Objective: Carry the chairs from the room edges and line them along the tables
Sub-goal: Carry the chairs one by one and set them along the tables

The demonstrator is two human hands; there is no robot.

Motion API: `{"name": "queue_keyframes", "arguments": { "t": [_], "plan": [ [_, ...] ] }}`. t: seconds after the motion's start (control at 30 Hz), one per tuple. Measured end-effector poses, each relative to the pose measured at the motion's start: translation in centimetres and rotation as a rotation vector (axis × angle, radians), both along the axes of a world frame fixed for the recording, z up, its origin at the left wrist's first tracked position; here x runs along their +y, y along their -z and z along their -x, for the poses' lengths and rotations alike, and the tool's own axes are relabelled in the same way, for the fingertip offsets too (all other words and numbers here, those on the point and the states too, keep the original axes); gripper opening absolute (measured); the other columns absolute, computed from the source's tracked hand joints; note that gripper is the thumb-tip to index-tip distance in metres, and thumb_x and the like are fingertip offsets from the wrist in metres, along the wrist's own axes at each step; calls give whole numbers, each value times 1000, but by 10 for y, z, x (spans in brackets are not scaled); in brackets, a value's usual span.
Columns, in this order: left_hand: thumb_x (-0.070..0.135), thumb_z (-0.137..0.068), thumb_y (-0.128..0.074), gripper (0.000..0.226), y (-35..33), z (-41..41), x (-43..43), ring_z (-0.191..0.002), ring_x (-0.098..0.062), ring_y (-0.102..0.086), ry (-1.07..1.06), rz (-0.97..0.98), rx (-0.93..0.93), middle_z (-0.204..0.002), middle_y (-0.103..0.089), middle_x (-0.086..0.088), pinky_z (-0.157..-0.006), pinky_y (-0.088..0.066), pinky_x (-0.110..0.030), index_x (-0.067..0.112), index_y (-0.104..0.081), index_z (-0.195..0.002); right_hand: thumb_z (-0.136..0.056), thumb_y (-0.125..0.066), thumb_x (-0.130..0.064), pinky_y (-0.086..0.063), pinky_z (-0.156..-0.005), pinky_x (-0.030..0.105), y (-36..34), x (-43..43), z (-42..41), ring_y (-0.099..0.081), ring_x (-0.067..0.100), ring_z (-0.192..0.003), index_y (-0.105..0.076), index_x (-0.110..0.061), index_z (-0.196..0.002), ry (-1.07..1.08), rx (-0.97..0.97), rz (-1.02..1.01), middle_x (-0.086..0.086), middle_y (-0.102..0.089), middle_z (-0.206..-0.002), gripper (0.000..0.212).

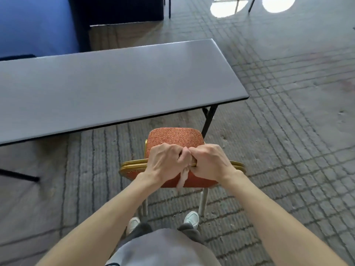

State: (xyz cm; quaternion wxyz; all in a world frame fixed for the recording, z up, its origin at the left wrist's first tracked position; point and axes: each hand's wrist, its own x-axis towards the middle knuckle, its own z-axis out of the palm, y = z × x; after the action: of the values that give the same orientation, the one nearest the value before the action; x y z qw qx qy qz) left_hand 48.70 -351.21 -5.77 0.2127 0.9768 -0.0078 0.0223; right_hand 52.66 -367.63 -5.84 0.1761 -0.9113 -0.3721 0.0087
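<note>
**Both hands clamped on the chair back at the table's right end**

The left hand [165,164] and right hand [209,162] sat side by side, knuckles touching, fingers curled over the gold top rail of the chair [175,138], each grasping it firmly. A pale strip [182,179] hung down between them over the back's red padding. The chair's red patterned seat pointed toward the grey table [115,83], close to its near edge and just beside the black folding leg [210,120] at the right end. Whether the chair's legs touched the carpet [288,131] could not be told. White shoes [192,218] stood behind it. A blue cloth [36,25] draped furniture beyond the table, at far left.
</note>
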Motion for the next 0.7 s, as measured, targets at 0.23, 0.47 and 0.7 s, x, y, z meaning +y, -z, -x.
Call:
{"name": "queue_keyframes", "arguments": {
  "t": [0.23,0.47,0.7],
  "plan": [
    [42,-100,-30,53,-9,-5,-7,-57,-6,-55,-87,100,16,-58,-60,6,-63,-46,-28,28,-52,-54,-75,-58,-31,-47,-50,27,-3,-4,-21,-59,20,-50,-65,-19,-79,-74,8,-22,-5,-62,-57,15],
    [42,-101,-29,61,8,22,-19,-52,-14,-54,-196,-2,-15,-49,-55,3,-62,-37,-30,18,-54,-51,-72,-61,-26,-43,-50,27,8,-9,5,-58,24,-49,-64,-15,-78,-102,-9,-10,-2,-61,-56,13],
    [42,-96,-22,62,5,54,-75,-56,-16,-59,-348,22,-1,-56,-62,3,-71,-45,-31,16,-61,-55,-68,-69,-16,-50,-48,34,16,-52,11,-54,25,-49,-61,-12,-74,-241,25,24,-1,-58,-57,11]
  ]
}}
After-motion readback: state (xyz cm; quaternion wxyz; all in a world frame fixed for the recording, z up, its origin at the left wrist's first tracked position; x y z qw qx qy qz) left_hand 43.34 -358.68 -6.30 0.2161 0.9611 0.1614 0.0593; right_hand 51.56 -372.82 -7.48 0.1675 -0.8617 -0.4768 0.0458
